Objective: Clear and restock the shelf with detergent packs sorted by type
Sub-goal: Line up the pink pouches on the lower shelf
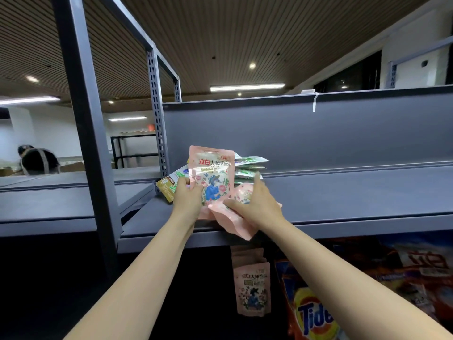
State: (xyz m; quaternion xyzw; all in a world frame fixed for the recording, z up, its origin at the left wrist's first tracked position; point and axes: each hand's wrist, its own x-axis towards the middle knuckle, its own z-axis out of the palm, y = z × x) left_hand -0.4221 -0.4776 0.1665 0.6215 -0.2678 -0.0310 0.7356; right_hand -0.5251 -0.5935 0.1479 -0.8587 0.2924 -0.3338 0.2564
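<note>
Head camera looks at a grey shelf (343, 204). At its left part the left hand (187, 198) grips with curled fingers the left edge of an upright pink detergent pack (212, 177). At 3 o'clock from this pack, the right hand (255, 204) pinches flat pink packs (232, 220) that lie on the shelf and hang over its front edge, its index finger straight. Green packs (247, 165) are stacked behind, at 1 o'clock. A yellow-green pack (169, 186) leans at 9 o'clock. Below the shelf, at 6 o'clock, another pink pack (252, 290) hangs beside an orange Tide bag (311, 315).
</note>
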